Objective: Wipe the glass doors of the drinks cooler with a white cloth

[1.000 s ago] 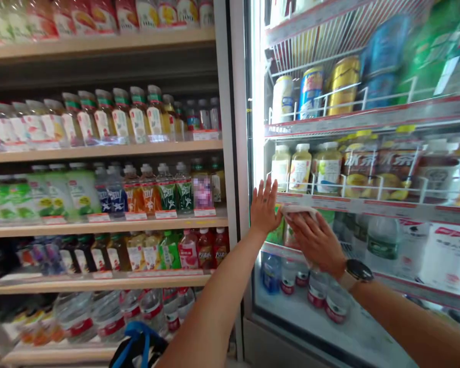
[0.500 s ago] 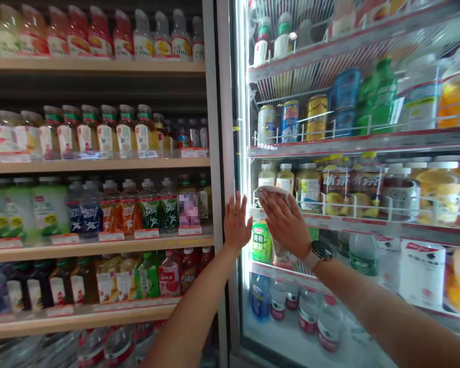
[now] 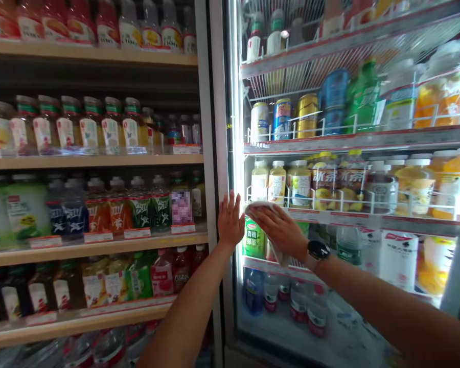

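Note:
My left hand point(image 3: 230, 221) lies flat with its fingers spread against the upright door frame point(image 3: 219, 286) of a lit drinks fridge. A pale cloth point(image 3: 256, 205) is under my right hand point(image 3: 281, 230), which presses it against the glass door near the left edge. One end of the cloth hangs below the palm. A dark-faced watch point(image 3: 318, 249) is on my right wrist. Behind the glass, close to the right hand, stand a green drink carton point(image 3: 254, 240) and several pale tea bottles point(image 3: 276, 181).
Wooden shelves point(image 3: 99, 162) with rows of bottled drinks stand to the left of the fridge. Inside it are wire-fronted racks point(image 3: 368, 219) with cans and bottles. Water bottles point(image 3: 317, 312) stand at the bottom. The door's right edge point(image 3: 458, 255) shows at far right.
The view has shifted right, so shelves and fridge sit further left. My right hand and the cloth have slid slightly lower and left on the glass. My left hand stays on the frame.

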A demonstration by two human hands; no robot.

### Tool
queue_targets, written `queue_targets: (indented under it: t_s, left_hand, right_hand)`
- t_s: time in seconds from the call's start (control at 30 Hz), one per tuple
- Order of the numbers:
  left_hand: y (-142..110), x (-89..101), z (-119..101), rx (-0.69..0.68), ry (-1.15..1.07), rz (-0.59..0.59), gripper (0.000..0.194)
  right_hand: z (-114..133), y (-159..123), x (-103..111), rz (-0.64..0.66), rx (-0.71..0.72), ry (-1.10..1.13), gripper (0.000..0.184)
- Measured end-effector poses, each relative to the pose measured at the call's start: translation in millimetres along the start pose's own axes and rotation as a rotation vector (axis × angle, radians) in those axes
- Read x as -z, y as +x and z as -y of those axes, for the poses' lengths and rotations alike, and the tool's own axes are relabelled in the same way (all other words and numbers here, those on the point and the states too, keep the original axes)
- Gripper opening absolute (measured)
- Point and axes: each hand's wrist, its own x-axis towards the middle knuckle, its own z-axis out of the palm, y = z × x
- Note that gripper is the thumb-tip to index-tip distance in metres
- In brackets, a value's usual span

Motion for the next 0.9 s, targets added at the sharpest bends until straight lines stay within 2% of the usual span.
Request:
queue_targets:
  t_s: [0.13, 0.23, 0.33, 0.5, 0.63, 0.7, 0.77, 0.9]
  left_hand:
    - [1, -0.3, 0, 0.006, -0.009, -0.006, 0.060]
    - [1, -0.2, 0, 0.003, 0.003, -0.012, 0.061]
    - [0, -0.3, 1, 0.003, 0.018, -0.006, 0.061]
    - [0, -0.8, 1, -0.013, 0.036, -0.001, 0.062]
    - [0, -1.0, 0, -0.002, 0.036, -0.008, 0.062]
    - [0, -0.9, 0, 0.002, 0.032, -0.015, 0.062]
    - [0, -0.6, 0, -0.001, 0.029, -0.014, 0.062]
    - [1, 0.7, -1, 0.007, 0.018, 0.006, 0.062]
  right_hand:
    - [-31, 47, 16, -0.055, -0.150, -0.047, 0.061]
    - [-27, 56, 13, -0.104, -0.210, -0.071, 0.060]
    - [-6, 39, 2, -0.097, -0.163, -0.080, 0.058]
    - [35, -14, -18, -0.016, -0.045, -0.047, 0.057]
    - [49, -47, -25, 0.007, 0.025, -0.023, 0.059]
    - [45, -50, -23, 0.018, 0.059, -0.009, 0.061]
    - [31, -41, -17, 0.011, 0.070, 0.000, 0.064]
    - [-14, 4, 6, -0.034, -0.032, -0.028, 0.068]
